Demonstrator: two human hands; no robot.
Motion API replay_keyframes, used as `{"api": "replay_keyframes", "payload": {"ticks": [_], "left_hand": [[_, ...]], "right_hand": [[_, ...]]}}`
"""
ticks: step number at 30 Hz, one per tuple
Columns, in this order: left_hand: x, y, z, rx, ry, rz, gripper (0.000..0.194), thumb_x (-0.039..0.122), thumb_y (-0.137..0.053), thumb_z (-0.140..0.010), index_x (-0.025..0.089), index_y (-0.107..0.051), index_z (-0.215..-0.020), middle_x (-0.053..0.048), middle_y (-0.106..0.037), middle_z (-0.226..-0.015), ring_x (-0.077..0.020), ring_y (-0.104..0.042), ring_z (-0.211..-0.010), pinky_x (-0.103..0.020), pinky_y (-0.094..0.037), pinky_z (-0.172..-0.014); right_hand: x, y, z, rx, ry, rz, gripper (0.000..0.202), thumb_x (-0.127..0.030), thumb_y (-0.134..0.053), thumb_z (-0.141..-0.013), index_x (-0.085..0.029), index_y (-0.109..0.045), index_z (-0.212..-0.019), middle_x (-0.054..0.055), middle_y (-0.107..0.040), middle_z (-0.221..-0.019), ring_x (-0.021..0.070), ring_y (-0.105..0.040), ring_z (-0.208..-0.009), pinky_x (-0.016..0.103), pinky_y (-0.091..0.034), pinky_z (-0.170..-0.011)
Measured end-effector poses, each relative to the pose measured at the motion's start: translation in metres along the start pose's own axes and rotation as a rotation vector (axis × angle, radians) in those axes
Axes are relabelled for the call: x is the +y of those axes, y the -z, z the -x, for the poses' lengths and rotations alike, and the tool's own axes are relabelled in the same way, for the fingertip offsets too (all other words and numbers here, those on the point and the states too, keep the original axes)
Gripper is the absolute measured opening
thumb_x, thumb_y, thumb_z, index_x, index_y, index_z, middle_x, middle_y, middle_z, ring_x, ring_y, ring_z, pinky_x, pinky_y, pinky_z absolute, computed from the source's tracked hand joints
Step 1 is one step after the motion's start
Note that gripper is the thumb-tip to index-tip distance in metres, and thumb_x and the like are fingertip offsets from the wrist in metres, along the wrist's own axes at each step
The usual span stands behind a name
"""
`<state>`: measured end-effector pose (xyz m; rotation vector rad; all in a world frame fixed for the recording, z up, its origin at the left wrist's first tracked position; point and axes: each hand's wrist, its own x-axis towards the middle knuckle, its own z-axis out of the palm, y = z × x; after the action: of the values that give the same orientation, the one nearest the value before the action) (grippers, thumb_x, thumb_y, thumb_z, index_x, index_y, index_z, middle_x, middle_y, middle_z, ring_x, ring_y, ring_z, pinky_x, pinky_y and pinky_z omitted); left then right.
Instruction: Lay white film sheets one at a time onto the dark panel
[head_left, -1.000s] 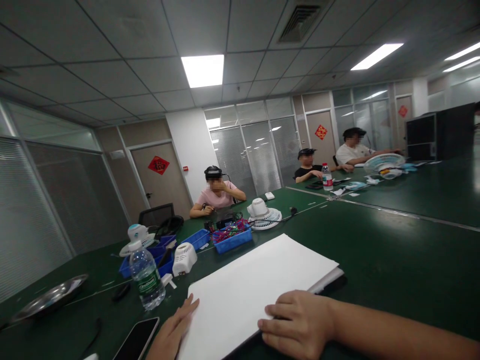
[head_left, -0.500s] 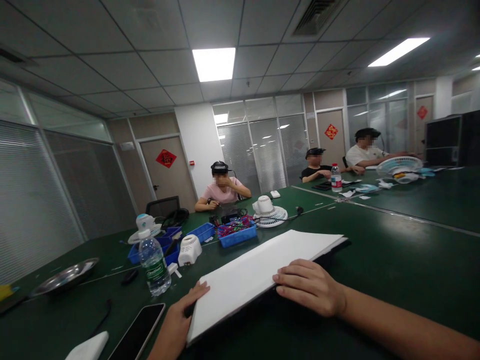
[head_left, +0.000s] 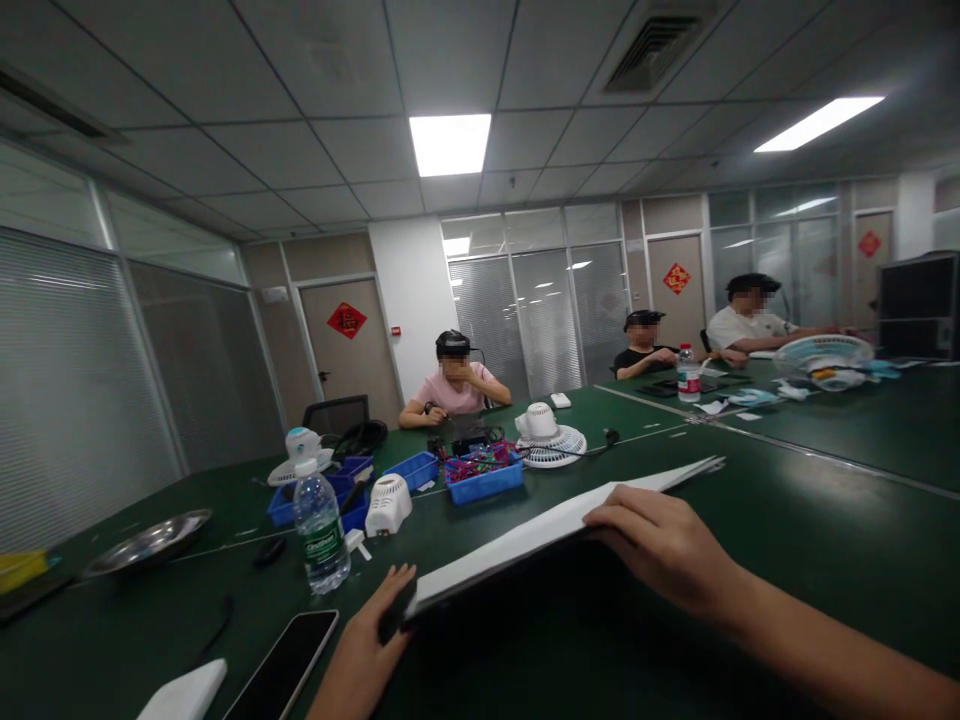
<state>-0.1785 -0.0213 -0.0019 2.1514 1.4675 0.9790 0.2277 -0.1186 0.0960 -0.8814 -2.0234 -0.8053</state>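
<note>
White and flat, the board (head_left: 555, 520) tilts edge-on at lower centre; our left hand (head_left: 367, 650) grips its near corner, our right hand (head_left: 664, 545) clasps its edge.

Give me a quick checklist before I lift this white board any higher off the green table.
1. Left hand on the near left corner of the white board: ok.
2. Right hand gripping the board's near edge: ok.
3. Board tilted with its near edge raised: ok.
4. Water bottle standing apart from the board: ok.
5. Phone lies close beside the left hand: not ok.
6. What lies under the board: cannot tell.
</note>
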Motion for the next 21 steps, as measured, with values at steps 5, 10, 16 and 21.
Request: {"api": "replay_keyframes", "payload": {"ticks": [5,10,16,21], "left_hand": [[-0.009,0.002,0.0,-0.02,0.007,-0.086,0.052,0.045,-0.059,-0.085,0.028,-0.062,-0.133,-0.006,-0.052,-0.152,-0.0275,-0.039,-0.146,-0.053,-0.028,-0.122],[-0.009,0.007,0.004,-0.052,0.035,-0.112,0.051,0.044,-0.058,-0.084,0.026,-0.064,-0.132,-0.008,-0.052,-0.151,-0.0277,-0.039,-0.146,-0.052,-0.031,-0.121],[-0.015,0.01,0.008,-0.061,0.041,-0.106,0.049,0.041,-0.057,-0.084,0.025,-0.065,-0.129,-0.007,-0.054,-0.15,-0.0269,-0.039,-0.146,-0.051,-0.03,-0.121],[-0.018,0.01,0.007,-0.065,0.042,-0.106,0.049,0.041,-0.056,-0.084,0.026,-0.065,-0.13,-0.007,-0.055,-0.15,-0.0273,-0.04,-0.145,-0.051,-0.03,-0.121]], "right_hand": [[0.011,0.042,-0.007,-0.17,-0.095,0.1,0.02,-0.03,-0.05,-0.099,-0.025,-0.066,-0.109,0.001,-0.065,-0.091,0.0114,-0.062,-0.069,0.024,-0.046,-0.059],[0.041,0.066,0.013,-0.307,-0.221,0.286,0.038,-0.055,-0.043,-0.097,-0.03,-0.07,-0.107,0.005,-0.07,-0.099,0.0172,-0.066,-0.066,0.03,-0.05,-0.053],[0.097,0.078,0.046,-0.489,-0.458,0.434,0.035,-0.054,-0.054,-0.087,-0.032,-0.07,-0.109,0.011,-0.073,-0.103,0.026,-0.069,-0.07,0.038,-0.051,-0.056],[0.126,0.072,0.063,-0.602,-0.558,0.521,0.033,-0.041,-0.05,-0.092,-0.03,-0.066,-0.118,0.011,-0.074,-0.108,0.0268,-0.071,-0.08,0.039,-0.049,-0.066]]}}
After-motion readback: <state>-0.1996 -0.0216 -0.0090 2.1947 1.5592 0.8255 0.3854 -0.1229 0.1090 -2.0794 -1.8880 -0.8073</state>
